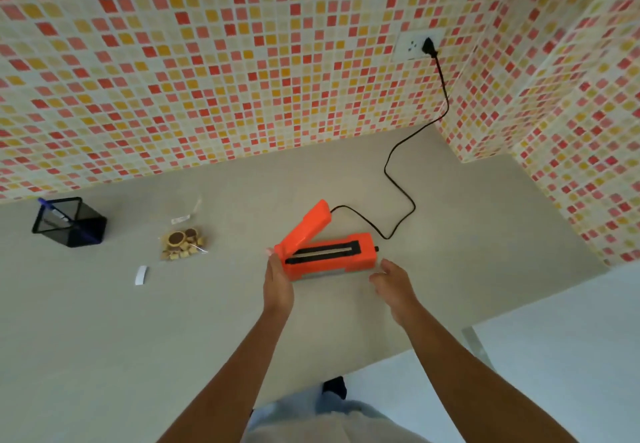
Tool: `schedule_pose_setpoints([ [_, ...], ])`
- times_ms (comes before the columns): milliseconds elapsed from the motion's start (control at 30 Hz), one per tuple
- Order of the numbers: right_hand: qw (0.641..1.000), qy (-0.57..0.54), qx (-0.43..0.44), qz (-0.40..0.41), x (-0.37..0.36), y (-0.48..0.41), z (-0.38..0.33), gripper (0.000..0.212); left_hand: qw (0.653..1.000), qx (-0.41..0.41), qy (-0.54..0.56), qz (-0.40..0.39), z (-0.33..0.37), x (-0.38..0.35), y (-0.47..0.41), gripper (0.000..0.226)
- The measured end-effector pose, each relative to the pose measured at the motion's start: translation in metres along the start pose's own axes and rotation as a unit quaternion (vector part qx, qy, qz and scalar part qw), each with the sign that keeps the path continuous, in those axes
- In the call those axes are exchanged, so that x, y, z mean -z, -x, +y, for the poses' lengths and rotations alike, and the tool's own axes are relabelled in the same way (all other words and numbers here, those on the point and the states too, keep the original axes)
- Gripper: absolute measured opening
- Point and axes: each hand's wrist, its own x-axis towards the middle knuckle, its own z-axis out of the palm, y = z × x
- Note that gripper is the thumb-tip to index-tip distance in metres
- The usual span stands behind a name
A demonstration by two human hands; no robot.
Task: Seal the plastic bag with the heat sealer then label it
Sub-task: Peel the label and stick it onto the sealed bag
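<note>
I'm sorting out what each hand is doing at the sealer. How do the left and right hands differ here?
The left hand rests against the hinge end of the orange heat sealer, beside its raised lid; the right hand hovers near the knob end, seemingly not touching it. The left hand is edge-on with fingers straight; the right is palm-down with fingers curled. Both hold nothing and sit near the sealer's front edge.

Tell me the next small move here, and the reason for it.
Probably reach the left hand over to the plastic bag and bring it to the heat sealer: the sealer's lid stands open, it is plugged in, and the bag lies apart, untouched.
</note>
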Motion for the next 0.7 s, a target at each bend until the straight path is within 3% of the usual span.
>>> schedule_pose_setpoints([
  [133, 0.998, 0.026, 0.045, -0.046, -0.004, -0.015, -0.012, 0.038, 0.999, 0.001, 0.028, 0.022, 0.003, -0.010, -0.007, 0.100],
  [267, 0.992, 0.071, 0.079, -0.069, -0.009, -0.043, -0.035, 0.038, 1.000, -0.005, 0.007, 0.029, 0.009, -0.010, -0.045, 0.107],
  [467, 0.982, 0.119, 0.114, -0.091, -0.032, -0.095, -0.086, 0.030, 0.998, -0.040, -0.004, 0.039, 0.072, -0.015, -0.080, 0.103],
  [533, 0.979, 0.129, 0.130, -0.092, -0.041, -0.115, -0.104, 0.028, 0.998, -0.055, -0.020, 0.040, 0.089, -0.017, -0.096, 0.088],
  [700, 0.971, 0.146, 0.156, -0.111, -0.062, -0.155, -0.139, 0.035, 0.994, -0.061, -0.062, 0.063, 0.118, -0.015, -0.140, 0.082],
])
